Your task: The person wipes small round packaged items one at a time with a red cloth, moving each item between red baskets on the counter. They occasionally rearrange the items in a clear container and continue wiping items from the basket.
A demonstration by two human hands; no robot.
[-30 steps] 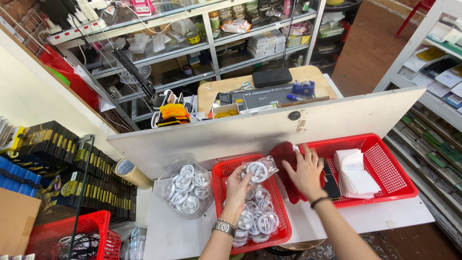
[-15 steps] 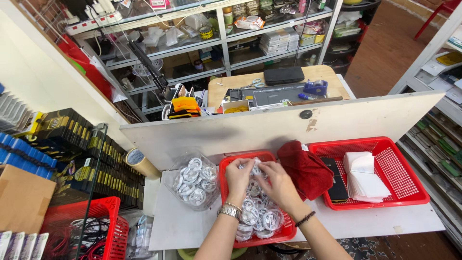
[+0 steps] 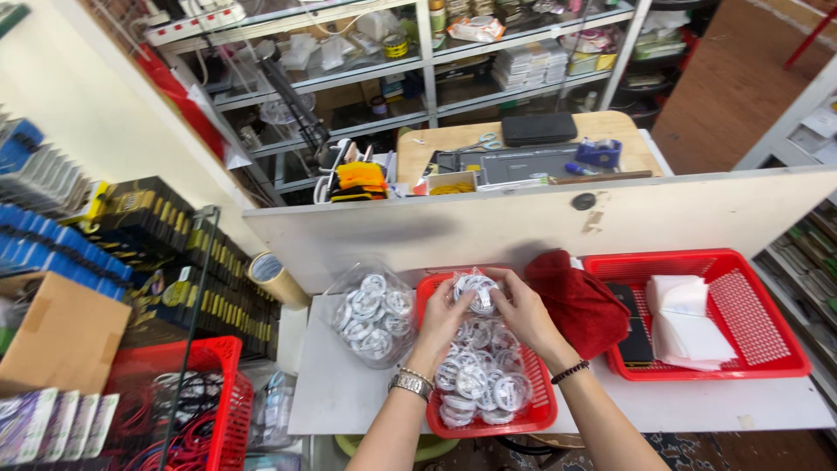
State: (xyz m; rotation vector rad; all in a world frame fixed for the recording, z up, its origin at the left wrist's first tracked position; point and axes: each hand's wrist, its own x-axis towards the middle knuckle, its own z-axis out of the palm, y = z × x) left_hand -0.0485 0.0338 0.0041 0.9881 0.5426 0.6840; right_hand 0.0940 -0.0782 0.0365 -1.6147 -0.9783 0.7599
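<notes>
A small clear packet of coiled white cable point(image 3: 475, 290) is held between the left hand point(image 3: 446, 316) and the right hand point(image 3: 521, 312), both grips clamped on it, above the middle red basket point(image 3: 539, 417) of like packets. A second ago the right hand was spread by the red cloth point(image 3: 577, 299); now it is brought onto the packet. A clear bag point(image 3: 370, 314) lies on the surface point(image 3: 344, 394) just left.

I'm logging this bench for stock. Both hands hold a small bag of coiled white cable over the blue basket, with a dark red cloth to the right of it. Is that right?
Not quite: the basket is red, not blue, as the head view shows. The rest holds: the left hand and right hand hold the small bag of coiled white cable over it, and the dark red cloth lies to its right.
</notes>
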